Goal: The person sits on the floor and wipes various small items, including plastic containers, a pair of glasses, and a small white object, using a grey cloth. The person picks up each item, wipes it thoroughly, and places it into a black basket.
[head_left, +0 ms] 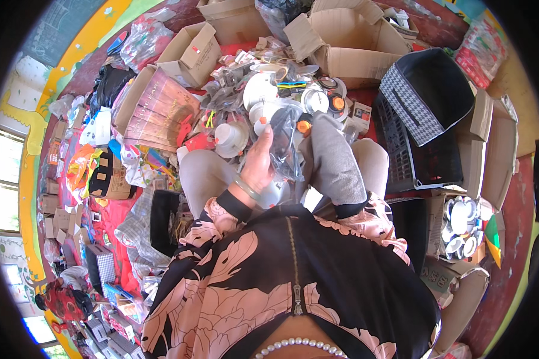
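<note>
My left hand (259, 160), with a pale bangle at its wrist, is closed on the edge of a clear plastic bag (286, 143) that has something dark inside. Its thumb points up along the bag; the other fingers are mostly behind it. My right hand (336, 163) is covered by a grey cloth mitt or glove and reaches the bag's right side, its fingers hidden. Close to its tip is an orange-capped piece (303, 127). Beyond both hands lies a heap of white round fittings (260, 90), and a white cup-shaped piece (230, 137) rests beside my left knee.
Open cardboard boxes (362, 39) stand behind the heap. On the right are a black plastic crate (431, 158) and a black-lined checked fabric bin (440, 90). A pink printed carton (159, 113) leans at the left. Another person (69, 299) is at the far lower left among packages.
</note>
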The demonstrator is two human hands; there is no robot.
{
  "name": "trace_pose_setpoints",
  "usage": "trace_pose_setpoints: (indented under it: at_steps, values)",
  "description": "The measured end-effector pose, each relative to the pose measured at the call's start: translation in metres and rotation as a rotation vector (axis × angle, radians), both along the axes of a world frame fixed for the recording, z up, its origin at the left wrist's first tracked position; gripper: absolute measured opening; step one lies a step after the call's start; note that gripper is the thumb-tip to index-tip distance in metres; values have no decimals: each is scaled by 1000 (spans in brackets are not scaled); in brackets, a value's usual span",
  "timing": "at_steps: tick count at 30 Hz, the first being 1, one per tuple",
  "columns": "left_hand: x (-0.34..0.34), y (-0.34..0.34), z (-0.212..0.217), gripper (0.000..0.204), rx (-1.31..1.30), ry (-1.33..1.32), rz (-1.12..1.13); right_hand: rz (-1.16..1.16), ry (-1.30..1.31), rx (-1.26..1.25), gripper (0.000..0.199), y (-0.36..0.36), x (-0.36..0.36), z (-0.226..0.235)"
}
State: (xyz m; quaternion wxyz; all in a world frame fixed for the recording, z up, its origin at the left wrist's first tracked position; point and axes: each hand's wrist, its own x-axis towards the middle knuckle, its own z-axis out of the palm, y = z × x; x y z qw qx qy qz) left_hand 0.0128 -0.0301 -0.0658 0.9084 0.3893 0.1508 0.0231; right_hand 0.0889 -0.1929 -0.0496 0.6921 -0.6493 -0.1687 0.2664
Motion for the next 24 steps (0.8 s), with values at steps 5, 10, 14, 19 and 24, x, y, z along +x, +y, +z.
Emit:
trace_pose_setpoints:
  at_steps: [5,10,14,19,24]
  values:
    - [4,-18,31,38,76,37,214,247,-897,-287,31,1,-2,-9]
    - [0,-17,19,35,-32,25,63,223,-806,-160,34,-1,4,-20]
    - [3,-7,-4,28,100,-116,22,144,-105,-22,31,10,-9,29]
    - [8,-5,-18,36,474,-90,92,137,537,333,28,4,0,49]
    - [0,-20,-8,43,1099,-204,-220,-176,837,675,16,22,-9,-8]
